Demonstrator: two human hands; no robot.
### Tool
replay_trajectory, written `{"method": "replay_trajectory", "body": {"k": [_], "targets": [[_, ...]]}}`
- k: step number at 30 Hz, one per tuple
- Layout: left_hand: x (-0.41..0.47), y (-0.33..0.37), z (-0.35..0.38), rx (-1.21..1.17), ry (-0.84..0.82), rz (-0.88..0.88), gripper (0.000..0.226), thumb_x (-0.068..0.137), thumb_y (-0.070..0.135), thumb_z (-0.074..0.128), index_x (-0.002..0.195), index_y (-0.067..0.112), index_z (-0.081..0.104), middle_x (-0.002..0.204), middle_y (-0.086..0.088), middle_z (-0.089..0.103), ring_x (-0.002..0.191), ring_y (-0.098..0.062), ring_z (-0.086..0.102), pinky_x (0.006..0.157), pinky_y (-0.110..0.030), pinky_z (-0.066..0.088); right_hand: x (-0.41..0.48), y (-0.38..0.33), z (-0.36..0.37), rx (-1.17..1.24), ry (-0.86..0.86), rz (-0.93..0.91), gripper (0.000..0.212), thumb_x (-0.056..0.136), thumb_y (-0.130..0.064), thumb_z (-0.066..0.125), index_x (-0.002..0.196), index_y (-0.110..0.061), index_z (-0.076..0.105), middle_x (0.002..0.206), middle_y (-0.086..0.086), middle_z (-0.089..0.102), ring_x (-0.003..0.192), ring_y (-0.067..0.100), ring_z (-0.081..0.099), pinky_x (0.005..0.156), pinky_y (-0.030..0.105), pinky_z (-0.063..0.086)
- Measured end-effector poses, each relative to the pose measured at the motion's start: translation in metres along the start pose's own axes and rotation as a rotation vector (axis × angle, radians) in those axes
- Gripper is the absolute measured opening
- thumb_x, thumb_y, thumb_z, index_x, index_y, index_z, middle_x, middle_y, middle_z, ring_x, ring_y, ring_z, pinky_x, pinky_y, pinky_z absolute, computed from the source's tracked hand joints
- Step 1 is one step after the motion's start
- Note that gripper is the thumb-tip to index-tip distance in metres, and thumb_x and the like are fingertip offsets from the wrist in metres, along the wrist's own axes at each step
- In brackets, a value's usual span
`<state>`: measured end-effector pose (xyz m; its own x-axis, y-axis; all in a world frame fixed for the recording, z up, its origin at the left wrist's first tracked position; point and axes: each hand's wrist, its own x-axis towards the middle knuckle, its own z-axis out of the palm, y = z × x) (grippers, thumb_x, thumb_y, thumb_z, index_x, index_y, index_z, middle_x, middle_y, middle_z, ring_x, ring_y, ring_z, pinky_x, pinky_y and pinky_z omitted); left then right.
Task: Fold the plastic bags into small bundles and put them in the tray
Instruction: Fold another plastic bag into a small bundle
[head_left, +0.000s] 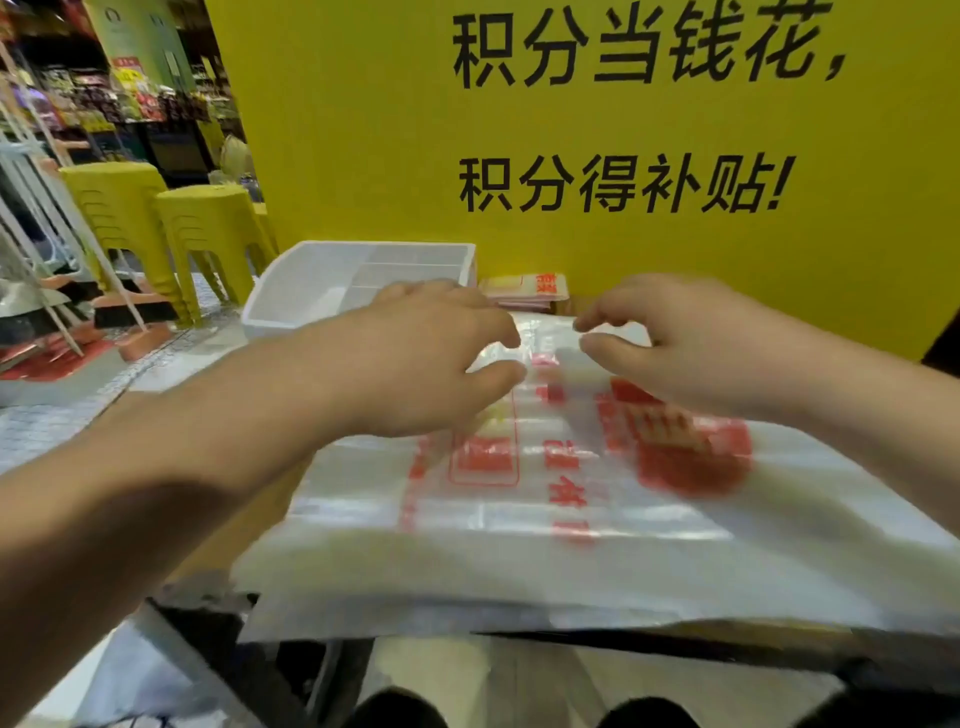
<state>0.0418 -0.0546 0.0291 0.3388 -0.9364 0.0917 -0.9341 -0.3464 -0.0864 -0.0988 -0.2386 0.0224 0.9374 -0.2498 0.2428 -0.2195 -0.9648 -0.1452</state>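
Note:
A stack of flat clear plastic bags (519, 519) with red print lies on the table in front of me. Both hands hover over the far end of the top bag. My left hand (436, 353) has its thumb and forefinger curved and slightly apart just above the plastic. My right hand (675, 343) mirrors it, with a small gap between thumb and forefinger. The picture is blurred, and neither hand plainly grips the bag. The white tray (260, 312) stands at the far left of the table, behind my left hand. A folded bag bundle (524, 288) lies to the right of the tray.
A yellow wall panel (623, 234) with black lettering rises right behind the table. Stacked yellow stools (208, 239) and brooms (130, 312) stand on the tiled floor to the left. The table's near edge (467, 639) is close to my body.

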Motion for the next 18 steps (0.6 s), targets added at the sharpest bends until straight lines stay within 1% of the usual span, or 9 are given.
{"method": "replay_trajectory", "body": {"k": [2, 4, 5, 7, 9, 11, 13, 15, 18], "targets": [[-0.037, 0.016, 0.007, -0.096, 0.018, 0.034, 0.060, 0.090, 0.068, 0.024, 0.138, 0.040, 0.047, 0.144, 0.016, 0.046, 0.138, -0.008, 0.032, 0.117, -0.039, 0.028, -0.042, -0.009, -0.004, 0.007, -0.013, -0.037, 0.036, 0.097, -0.050, 0.044, 0.122, -0.034, 0.064, 0.119, -0.013, 0.061, 0.103, 0.009, 0.055, 0.087, 0.027, 0.039], [-0.069, 0.027, 0.016, -0.152, 0.056, 0.098, 0.069, 0.084, 0.078, 0.022, 0.136, 0.041, 0.048, 0.142, 0.018, 0.047, 0.137, -0.004, 0.033, 0.116, -0.037, 0.031, -0.078, -0.015, -0.003, 0.047, -0.016, -0.061, 0.037, 0.095, -0.055, 0.044, 0.120, -0.037, 0.064, 0.117, -0.018, 0.060, 0.105, 0.002, 0.055, 0.088, 0.020, 0.039], [-0.083, 0.029, 0.020, -0.184, 0.047, 0.114, 0.072, 0.082, 0.083, 0.024, 0.137, 0.043, 0.046, 0.144, 0.021, 0.044, 0.137, -0.001, 0.031, 0.116, -0.033, 0.031, -0.093, -0.017, -0.001, 0.070, -0.021, -0.077, 0.040, 0.094, -0.059, 0.043, 0.120, -0.038, 0.063, 0.117, -0.021, 0.059, 0.106, -0.001, 0.054, 0.090, 0.017, 0.039], [-0.105, 0.032, 0.027, -0.243, -0.006, 0.121, 0.075, 0.079, 0.089, 0.031, 0.142, 0.049, 0.036, 0.148, 0.031, 0.032, 0.137, 0.011, 0.023, 0.113, -0.017, 0.025, -0.118, -0.015, 0.004, 0.096, -0.070, -0.107, 0.054, 0.090, -0.072, 0.038, 0.126, -0.039, 0.059, 0.123, -0.026, 0.054, 0.114, -0.007, 0.050, 0.098, 0.015, 0.038], [-0.120, 0.035, 0.031, -0.253, -0.050, 0.102, 0.073, 0.080, 0.086, 0.037, 0.144, 0.053, 0.031, 0.148, 0.038, 0.025, 0.134, 0.018, 0.020, 0.107, -0.005, 0.019, -0.139, -0.011, 0.006, 0.087, -0.137, -0.116, 0.073, 0.080, -0.087, 0.032, 0.135, -0.043, 0.050, 0.134, -0.033, 0.044, 0.127, -0.012, 0.039, 0.107, 0.013, 0.031], [-0.130, 0.034, 0.032, -0.247, -0.067, 0.082, 0.066, 0.084, 0.079, 0.037, 0.144, 0.053, 0.035, 0.146, 0.037, 0.032, 0.134, 0.016, 0.026, 0.110, -0.009, 0.024, -0.152, -0.007, 0.005, 0.062, -0.179, -0.119, 0.080, 0.076, -0.092, 0.030, 0.139, -0.045, 0.045, 0.138, -0.036, 0.039, 0.130, -0.014, 0.034, 0.107, 0.009, 0.027], [-0.135, 0.032, 0.031, -0.272, -0.064, 0.053, 0.056, 0.089, 0.072, 0.036, 0.141, 0.053, 0.042, 0.142, 0.036, 0.041, 0.131, 0.014, 0.034, 0.113, -0.018, 0.031, -0.159, -0.004, 0.002, 0.052, -0.189, -0.118, 0.072, 0.082, -0.085, 0.032, 0.139, -0.045, 0.048, 0.137, -0.034, 0.043, 0.127, -0.012, 0.038, 0.106, 0.009, 0.030], [-0.139, 0.028, 0.027, -0.319, -0.069, 0.028, 0.047, 0.094, 0.063, 0.038, 0.138, 0.051, 0.048, 0.137, 0.036, 0.047, 0.126, 0.016, 0.040, 0.109, -0.015, 0.034, -0.160, -0.003, -0.003, 0.097, -0.177, -0.079, 0.060, 0.085, -0.076, 0.036, 0.134, -0.046, 0.053, 0.133, -0.034, 0.049, 0.122, -0.013, 0.044, 0.103, 0.010, 0.036], [-0.144, 0.024, 0.022, -0.361, -0.111, -0.002, 0.042, 0.097, 0.058, 0.038, 0.137, 0.050, 0.051, 0.134, 0.036, 0.050, 0.122, 0.017, 0.042, 0.103, -0.010, 0.034, -0.158, -0.003, -0.007, 0.233, -0.185, -0.039, 0.049, 0.085, -0.072, 0.043, 0.125, -0.049, 0.060, 0.125, -0.037, 0.057, 0.116, -0.017, 0.050, 0.099, 0.016, 0.046]]}}
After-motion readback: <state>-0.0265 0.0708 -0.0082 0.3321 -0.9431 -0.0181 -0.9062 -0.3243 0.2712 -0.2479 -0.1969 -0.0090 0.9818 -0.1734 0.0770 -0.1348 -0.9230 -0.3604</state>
